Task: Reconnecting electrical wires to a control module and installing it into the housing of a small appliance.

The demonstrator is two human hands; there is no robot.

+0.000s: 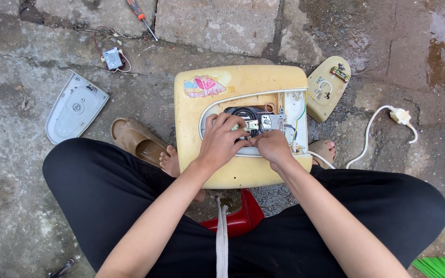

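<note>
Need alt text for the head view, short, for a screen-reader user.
Seen from above, a seated person's left hand and right hand both work inside the open compartment of a yellow appliance casing standing on wet stone ground between their knees. Around it lie a grey cover, a yellow cover, a screwdriver and a white power cord.

A: Item one, left hand (pixel 221 140)?
B: Forearm bare, entering from 7 o'clock and rising toward 1 o'clock. Wrist slightly bent. Fingers curled, knuckles up, tips pressed downward at 12 o'clock of the palm.

A: Item two, right hand (pixel 272 146)?
B: Forearm bare, entering from 5 o'clock and running toward 11 o'clock. Hand partly closed, back facing up, fingertips pointing toward 10 o'clock.

A: Spacing between the two?
B: Just beside each other, fingertips nearly meeting; whether they touch cannot be told. What the fingers grip is hidden beneath them.

A: Legs?
B: Knees spread to 9 and 3 o'clock, bare left foot between.
</note>
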